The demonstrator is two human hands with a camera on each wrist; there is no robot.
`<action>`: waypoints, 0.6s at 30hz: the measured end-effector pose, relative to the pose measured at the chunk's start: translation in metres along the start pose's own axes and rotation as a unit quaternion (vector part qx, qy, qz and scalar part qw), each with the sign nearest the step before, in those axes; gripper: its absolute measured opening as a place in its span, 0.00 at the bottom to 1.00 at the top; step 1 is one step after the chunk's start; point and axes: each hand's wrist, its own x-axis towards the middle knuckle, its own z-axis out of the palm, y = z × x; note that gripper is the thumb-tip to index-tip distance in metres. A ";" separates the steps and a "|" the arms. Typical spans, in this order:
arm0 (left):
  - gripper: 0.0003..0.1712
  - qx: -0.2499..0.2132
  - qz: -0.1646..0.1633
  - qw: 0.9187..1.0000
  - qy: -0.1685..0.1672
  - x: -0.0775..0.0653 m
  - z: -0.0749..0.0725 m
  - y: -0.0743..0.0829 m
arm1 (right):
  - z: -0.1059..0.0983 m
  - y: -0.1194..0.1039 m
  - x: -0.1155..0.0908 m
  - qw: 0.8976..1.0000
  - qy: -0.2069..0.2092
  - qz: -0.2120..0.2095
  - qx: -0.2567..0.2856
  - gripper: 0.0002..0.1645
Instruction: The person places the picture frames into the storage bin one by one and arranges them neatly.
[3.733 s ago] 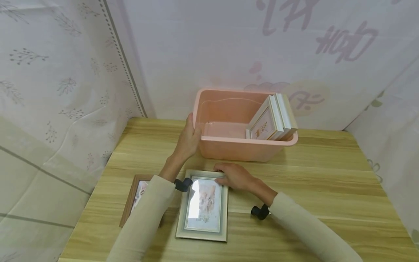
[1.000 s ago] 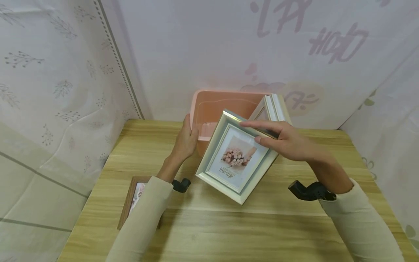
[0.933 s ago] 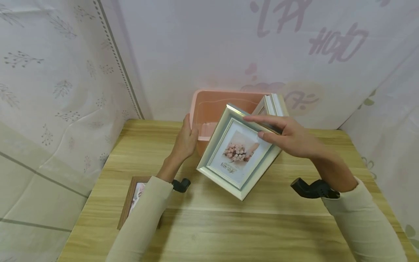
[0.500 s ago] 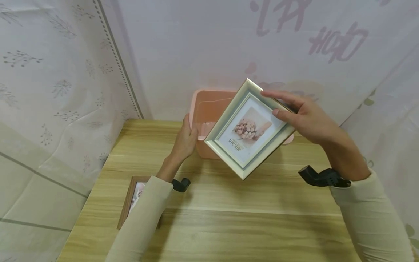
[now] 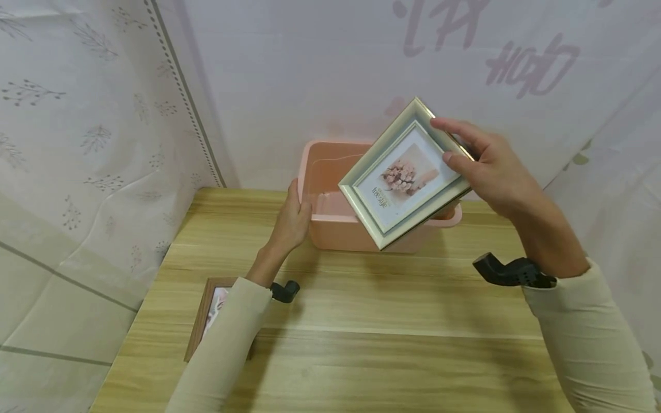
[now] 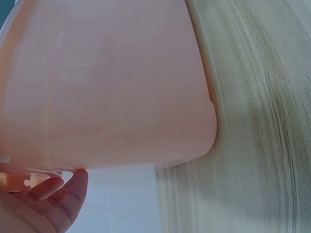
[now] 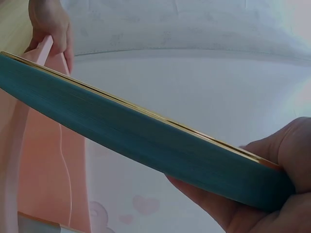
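Note:
My right hand (image 5: 498, 172) grips a pale silver-green picture frame (image 5: 405, 178) by its upper right edge, thumb on the front. The picture frame is tilted in the air over the pink plastic bin (image 5: 356, 236) and covers the bin's right part in the head view. Its teal side (image 7: 136, 141) crosses the right wrist view. With the fingers at its left end, my left hand (image 5: 291, 221) holds the bin by the rim. White picture frames stacked inside the bin are mostly hidden; an edge of one frame (image 7: 41, 223) shows low in the right wrist view.
A brown wooden picture frame (image 5: 203, 321) lies on the table at the left, partly under my left sleeve (image 5: 222, 344). The wood-grain table (image 5: 361, 367) extends in front of the bin. Behind the bin stands a printed cloth wall (image 5: 289, 86).
The pale picture frame came off the table in my right hand. Over the last second it moved up and to the right above the bin. My left hand keeps its hold on the bin.

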 end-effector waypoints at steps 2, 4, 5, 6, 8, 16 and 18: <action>0.32 0.001 0.001 1.000 -0.001 0.000 0.000 0.000 | -0.001 -0.001 0.001 1.000 0.006 0.013 0.007 0.31; 0.32 0.004 0.000 1.000 0.000 0.000 0.000 0.000 | -0.001 -0.002 0.003 0.999 0.011 0.028 0.016 0.31; 0.32 0.006 -0.002 1.000 0.000 0.000 0.000 0.000 | -0.001 -0.003 0.004 0.999 0.014 0.036 0.019 0.32; 0.32 0.006 -0.002 1.000 0.001 0.000 0.000 0.000 | -0.001 -0.003 0.005 0.999 0.017 0.042 0.018 0.32; 0.32 0.007 -0.006 1.000 0.000 0.000 0.001 0.000 | -0.002 -0.004 0.007 0.998 0.024 0.051 0.009 0.32; 0.35 0.008 -0.014 1.000 -0.012 0.000 0.001 0.001 | -0.004 -0.013 0.016 0.995 0.059 0.073 -0.020 0.35; 0.34 0.005 -0.009 1.000 -0.010 0.000 0.000 0.001 | -0.001 -0.017 0.019 0.995 0.068 0.072 -0.023 0.36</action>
